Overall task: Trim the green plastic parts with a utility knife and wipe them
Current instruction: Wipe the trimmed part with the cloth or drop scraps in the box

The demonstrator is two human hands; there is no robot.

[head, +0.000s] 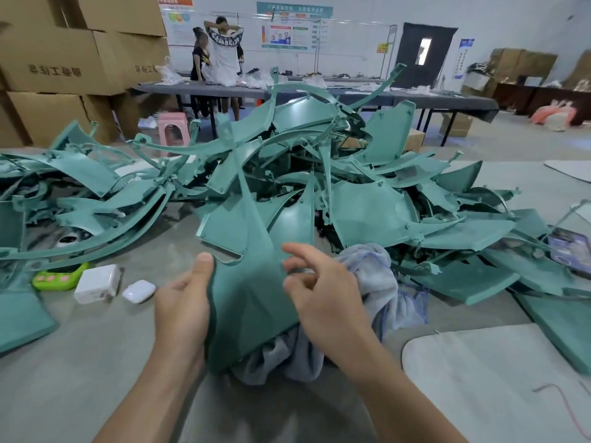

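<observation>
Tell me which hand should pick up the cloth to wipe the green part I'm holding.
Right. The right hand is right beside the grey cloth, while the left hand grips the green part by its left edge, so it is probably best left steadying it.

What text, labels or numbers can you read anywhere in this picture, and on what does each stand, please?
Cardboard boxes: large dark characters, too blurred to read.
Wall posters: too small and blurred.
White shirt, back: lettering blurred.
Yellow sign and blue sign beside the door: unreadable.
Nothing can be quoted.
</observation>
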